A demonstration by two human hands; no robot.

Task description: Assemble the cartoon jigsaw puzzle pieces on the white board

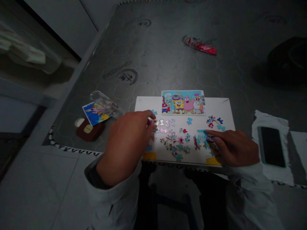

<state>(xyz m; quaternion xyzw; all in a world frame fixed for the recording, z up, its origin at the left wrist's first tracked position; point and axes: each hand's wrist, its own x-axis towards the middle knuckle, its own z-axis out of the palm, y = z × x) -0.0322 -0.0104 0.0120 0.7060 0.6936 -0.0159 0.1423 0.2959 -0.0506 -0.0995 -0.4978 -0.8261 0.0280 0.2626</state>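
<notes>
My left hand hovers over the left side of a white board, thumb and forefinger pinched round a small jigsaw piece. At the board's right, my right hand has its forefinger stretched out onto a partly joined jigsaw section, and its thumb lies apart over the same section. That hand covers part of the section. Loose jigsaw pieces lie scattered between the hands, some with their silvery-grey backs up. A cartoon reference picture lies along the board's far edge.
Left of the board are a clear plastic bottle, a blue picture card and a brown box. A phone rests on white cloth or paper at right. Farther back lie a red wrapper and a dark round object.
</notes>
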